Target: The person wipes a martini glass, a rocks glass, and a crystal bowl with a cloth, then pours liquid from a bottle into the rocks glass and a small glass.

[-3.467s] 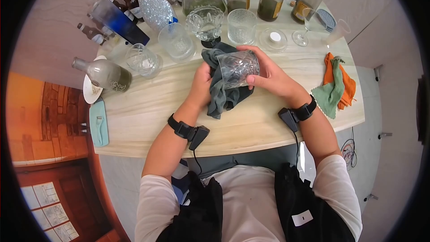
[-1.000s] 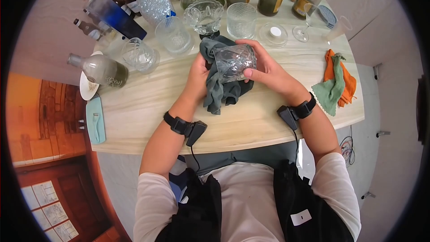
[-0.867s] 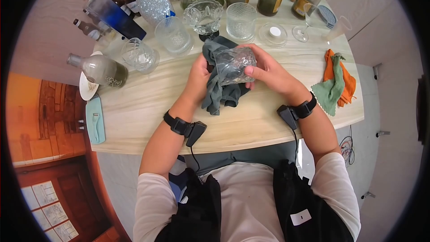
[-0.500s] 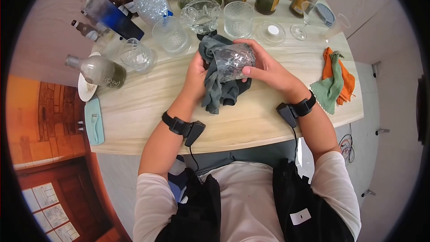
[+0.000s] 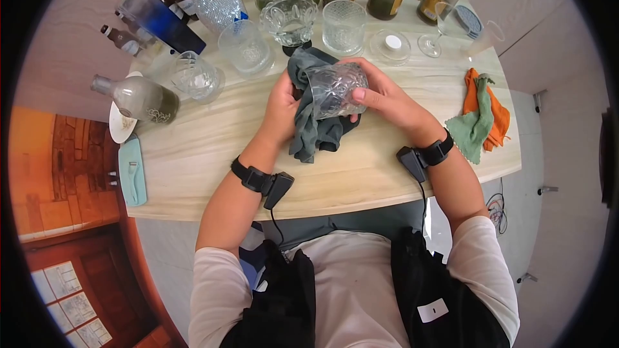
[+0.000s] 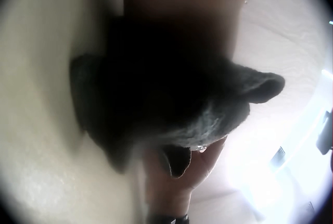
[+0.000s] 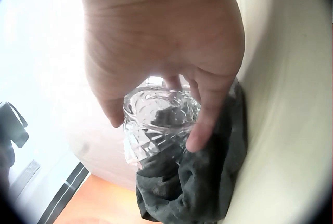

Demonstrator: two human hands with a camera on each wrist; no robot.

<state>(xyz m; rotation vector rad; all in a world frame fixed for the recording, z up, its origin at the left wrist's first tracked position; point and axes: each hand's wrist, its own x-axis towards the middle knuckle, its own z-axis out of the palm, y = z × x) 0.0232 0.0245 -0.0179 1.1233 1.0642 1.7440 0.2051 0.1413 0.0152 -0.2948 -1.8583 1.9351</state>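
Note:
A clear cut-glass tumbler (image 5: 338,92) lies tilted on its side in the air over the table, mouth toward the left. My right hand (image 5: 394,107) grips it near the base, thumb on the near side; the right wrist view shows the fingers spread round the thick base (image 7: 161,107). At the tumbler's mouth my left hand (image 5: 282,108) holds a dark grey cloth (image 5: 314,134), whose folds hang below the glass. The left fingers are mostly hidden by the cloth. In the left wrist view the dark cloth (image 6: 213,122) covers nearly all of that hand.
Behind the hands stand a glass tumbler (image 5: 343,29), a footed glass bowl (image 5: 288,19) and several bottles. A round flask (image 5: 151,102) leans over a white plate (image 5: 122,122) at left. Green (image 5: 474,125) and orange (image 5: 496,122) cloths lie right; a teal peeler case (image 5: 132,174) lies left.
The tumbler has turned a little in my right hand, the thumb shifting on it. The cloth stays at its mouth. The head view has shifted slightly, moving the tabletop things left and up.

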